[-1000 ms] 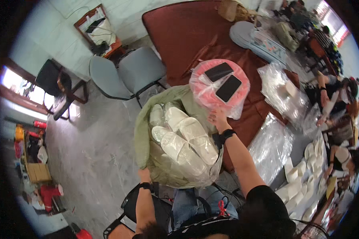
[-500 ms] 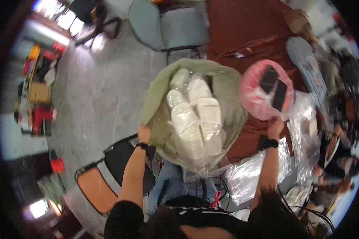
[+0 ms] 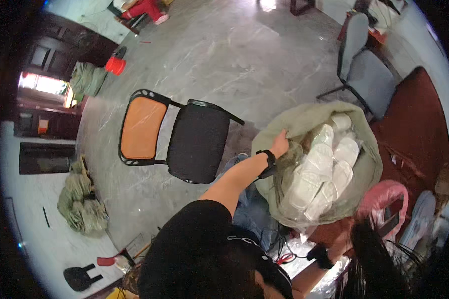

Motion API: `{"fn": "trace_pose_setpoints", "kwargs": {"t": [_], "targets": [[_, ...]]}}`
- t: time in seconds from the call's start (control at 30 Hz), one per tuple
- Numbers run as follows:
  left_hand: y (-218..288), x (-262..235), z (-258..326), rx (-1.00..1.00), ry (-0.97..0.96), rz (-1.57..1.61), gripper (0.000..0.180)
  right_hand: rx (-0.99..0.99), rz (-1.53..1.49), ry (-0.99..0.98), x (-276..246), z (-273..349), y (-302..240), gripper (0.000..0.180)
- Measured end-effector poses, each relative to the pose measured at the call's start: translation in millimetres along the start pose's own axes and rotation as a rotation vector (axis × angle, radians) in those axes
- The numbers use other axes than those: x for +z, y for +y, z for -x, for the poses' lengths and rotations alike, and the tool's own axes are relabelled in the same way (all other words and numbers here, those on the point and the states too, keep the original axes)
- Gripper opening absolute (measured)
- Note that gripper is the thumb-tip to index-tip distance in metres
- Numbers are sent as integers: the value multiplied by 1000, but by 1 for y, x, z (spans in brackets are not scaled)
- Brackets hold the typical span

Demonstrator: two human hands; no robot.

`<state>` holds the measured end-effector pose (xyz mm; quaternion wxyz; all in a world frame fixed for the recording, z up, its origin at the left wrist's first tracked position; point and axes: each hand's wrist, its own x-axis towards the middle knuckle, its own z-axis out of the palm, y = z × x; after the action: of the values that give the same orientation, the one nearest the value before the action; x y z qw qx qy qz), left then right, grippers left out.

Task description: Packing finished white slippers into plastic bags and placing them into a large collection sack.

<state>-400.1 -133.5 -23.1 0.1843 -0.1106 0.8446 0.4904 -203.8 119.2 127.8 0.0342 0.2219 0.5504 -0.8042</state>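
A large green woven sack (image 3: 369, 154) stands open in front of me, its mouth spread wide. Several white slide slippers (image 3: 317, 162) in clear plastic lie inside it. My left hand (image 3: 280, 143) is closed on the sack's left rim, a dark band around its wrist. To the lower right, my right hand (image 3: 341, 244) is beside a pink plastic bag (image 3: 366, 199) with dark slipper soles (image 3: 393, 219) showing in it. Dark hair covers my right fingers and part of that bag, so their grip is hidden.
A folding chair with an orange back (image 3: 144, 128) and a black seat (image 3: 198, 142) stands left of the sack. A grey chair (image 3: 369, 74) and a brown-covered surface (image 3: 414, 119) are at the right. Green sacks (image 3: 80, 199) lie by the left wall, near a red bucket (image 3: 115, 65).
My view has swung left, so the sack and pink bag appear farther right and the orange-backed chair shows whole. My left hand stays on the sack's rim; hair now hides my right fingers.
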Motion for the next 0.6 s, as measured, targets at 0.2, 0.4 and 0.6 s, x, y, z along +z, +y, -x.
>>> {"fn": "trace_pose_setpoints", "kwargs": {"t": [0.2, 0.4, 0.6], "targets": [[5, -22, -20, -183, -211, 256, 37, 117, 577, -75, 175, -82, 36, 80], [-23, -52, -8, -21, -421, 280, 41, 189, 1214, -93, 186, -146, 170, 61], [-70, -265, -41, 207, 321, -736, 53, 241, 1051, 456, 131, -152, 185, 35]]}}
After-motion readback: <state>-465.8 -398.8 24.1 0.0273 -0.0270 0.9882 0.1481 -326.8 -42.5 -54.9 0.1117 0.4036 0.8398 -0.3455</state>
